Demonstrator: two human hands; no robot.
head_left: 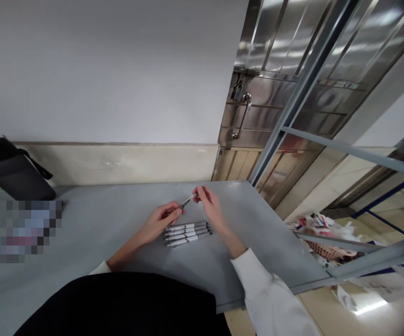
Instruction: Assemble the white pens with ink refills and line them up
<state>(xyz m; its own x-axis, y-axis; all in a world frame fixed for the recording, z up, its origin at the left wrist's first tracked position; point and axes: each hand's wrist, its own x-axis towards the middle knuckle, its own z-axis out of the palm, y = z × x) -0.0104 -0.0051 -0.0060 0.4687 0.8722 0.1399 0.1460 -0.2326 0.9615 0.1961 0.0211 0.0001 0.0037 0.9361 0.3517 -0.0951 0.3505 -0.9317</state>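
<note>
Both my hands are on one slim pen, white in the middle with dark ends, tilted up toward the right. My left hand pinches its lower left end between thumb and fingers. At the upper right end, the fingertips of my right hand are closed on it. Just below my hands, several white and dark pens lie side by side in a row on the grey tabletop. Whether the held pen is in one piece or parted cannot be made out.
A black pouch with a strap leans at the back left. A blurred-out flat item lies in front of it. A metal frame post rises at the table's right corner. Beyond it are a steel door and a basket below.
</note>
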